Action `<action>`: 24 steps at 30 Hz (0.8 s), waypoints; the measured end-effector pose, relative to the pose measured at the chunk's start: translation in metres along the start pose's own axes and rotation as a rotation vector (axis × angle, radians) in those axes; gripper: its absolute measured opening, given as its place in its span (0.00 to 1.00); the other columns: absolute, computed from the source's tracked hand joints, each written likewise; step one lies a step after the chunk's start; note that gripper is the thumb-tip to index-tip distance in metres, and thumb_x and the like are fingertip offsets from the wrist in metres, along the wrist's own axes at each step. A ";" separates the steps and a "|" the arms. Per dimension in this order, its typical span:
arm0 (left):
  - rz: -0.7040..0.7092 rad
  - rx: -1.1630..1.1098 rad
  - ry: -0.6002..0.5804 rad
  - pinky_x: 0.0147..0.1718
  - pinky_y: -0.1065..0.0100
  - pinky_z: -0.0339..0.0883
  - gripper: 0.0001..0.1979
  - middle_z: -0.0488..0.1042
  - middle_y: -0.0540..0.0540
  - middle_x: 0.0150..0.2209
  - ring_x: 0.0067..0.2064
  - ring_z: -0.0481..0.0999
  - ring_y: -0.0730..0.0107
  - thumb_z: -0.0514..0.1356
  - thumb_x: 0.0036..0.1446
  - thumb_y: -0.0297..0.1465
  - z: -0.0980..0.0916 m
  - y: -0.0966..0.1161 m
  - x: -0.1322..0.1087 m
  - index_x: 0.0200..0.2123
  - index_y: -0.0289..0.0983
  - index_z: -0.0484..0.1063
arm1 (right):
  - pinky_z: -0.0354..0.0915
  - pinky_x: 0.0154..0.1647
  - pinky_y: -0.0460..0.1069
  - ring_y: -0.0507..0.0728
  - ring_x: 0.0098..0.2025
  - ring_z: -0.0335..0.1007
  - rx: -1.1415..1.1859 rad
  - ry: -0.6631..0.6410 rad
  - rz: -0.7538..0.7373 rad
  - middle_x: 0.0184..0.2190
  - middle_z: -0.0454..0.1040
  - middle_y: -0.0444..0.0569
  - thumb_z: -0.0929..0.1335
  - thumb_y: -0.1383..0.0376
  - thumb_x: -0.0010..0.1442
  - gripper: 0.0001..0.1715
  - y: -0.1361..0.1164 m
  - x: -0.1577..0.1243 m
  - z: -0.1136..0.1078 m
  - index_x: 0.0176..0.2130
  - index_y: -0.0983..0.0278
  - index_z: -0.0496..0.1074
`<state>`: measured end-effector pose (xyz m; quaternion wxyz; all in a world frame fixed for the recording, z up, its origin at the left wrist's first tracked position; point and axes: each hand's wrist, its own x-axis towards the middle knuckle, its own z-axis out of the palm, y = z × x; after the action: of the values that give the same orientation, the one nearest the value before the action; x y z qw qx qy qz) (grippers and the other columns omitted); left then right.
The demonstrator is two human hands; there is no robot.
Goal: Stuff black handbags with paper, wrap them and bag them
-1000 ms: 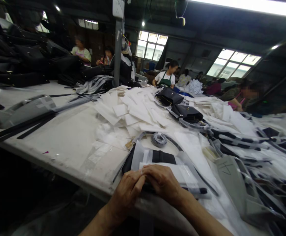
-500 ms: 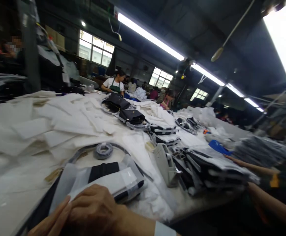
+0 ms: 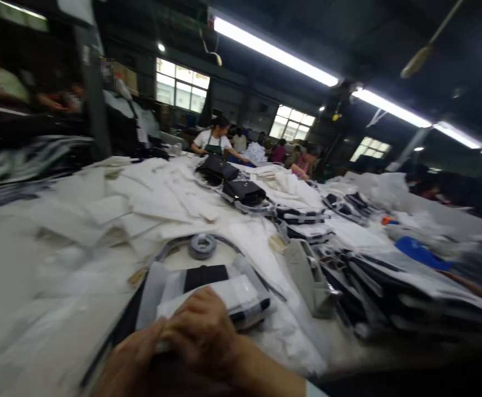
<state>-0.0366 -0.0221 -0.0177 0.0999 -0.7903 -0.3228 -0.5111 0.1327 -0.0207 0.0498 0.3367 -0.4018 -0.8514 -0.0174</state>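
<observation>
Both hands press on a wrapped black bag point(image 3: 208, 289) at the table's point(image 3: 13, 275) near edge; right hand point(image 3: 202, 336) rests flat, left hand point(image 3: 131, 364) blurred, its grip unclear; wrapping looks mostly done, with unwrapped bags point(image 3: 241, 190) farther back.

A flat black piece wrapped in clear plastic and white foam sheet point(image 3: 220, 289) lies on the table edge at six o'clock in the view, its black middle band showing through the wrap, its near end covered by both hands.
</observation>
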 end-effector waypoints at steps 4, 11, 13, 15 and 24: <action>0.109 0.015 -0.169 0.54 0.64 0.68 0.23 0.77 0.40 0.51 0.55 0.74 0.63 0.49 0.62 0.17 -0.031 -0.011 0.000 0.58 0.34 0.68 | 0.63 0.56 0.56 0.60 0.51 0.72 -0.108 -0.096 0.395 0.47 0.78 0.56 0.62 0.69 0.67 0.14 0.035 0.017 -0.024 0.47 0.65 0.74; 0.126 0.022 -0.217 0.56 0.62 0.67 0.20 0.75 0.38 0.53 0.58 0.71 0.62 0.48 0.67 0.20 -0.029 -0.005 0.002 0.58 0.32 0.68 | 0.59 0.62 0.60 0.64 0.61 0.66 -0.077 -0.447 0.369 0.57 0.73 0.60 0.65 0.66 0.65 0.19 0.065 0.035 -0.005 0.55 0.66 0.71; 0.124 0.010 -0.206 0.56 0.61 0.67 0.20 0.75 0.38 0.53 0.58 0.71 0.62 0.47 0.68 0.21 -0.028 -0.005 -0.001 0.59 0.33 0.68 | 0.57 0.64 0.57 0.63 0.62 0.65 -0.042 -0.488 0.335 0.58 0.72 0.58 0.66 0.66 0.65 0.20 0.064 0.039 0.000 0.56 0.66 0.71; 0.120 0.008 -0.205 0.56 0.61 0.67 0.20 0.75 0.38 0.53 0.58 0.71 0.62 0.47 0.69 0.22 -0.027 -0.004 -0.001 0.59 0.34 0.68 | 0.58 0.63 0.55 0.62 0.61 0.66 0.002 -0.520 0.308 0.58 0.72 0.55 0.65 0.66 0.65 0.20 0.064 0.046 0.004 0.56 0.64 0.71; 0.126 0.009 -0.189 0.54 0.62 0.68 0.17 0.77 0.40 0.49 0.54 0.73 0.64 0.48 0.69 0.22 -0.031 0.000 0.009 0.56 0.34 0.70 | 0.62 0.61 0.55 0.60 0.58 0.70 0.089 -0.374 0.405 0.56 0.74 0.55 0.62 0.69 0.64 0.25 0.061 0.047 0.005 0.59 0.65 0.69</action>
<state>-0.0567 -0.0337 0.0047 0.1044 -0.8533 -0.2826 -0.4257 0.1506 0.0538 0.0587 0.1874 -0.5448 -0.8011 0.1620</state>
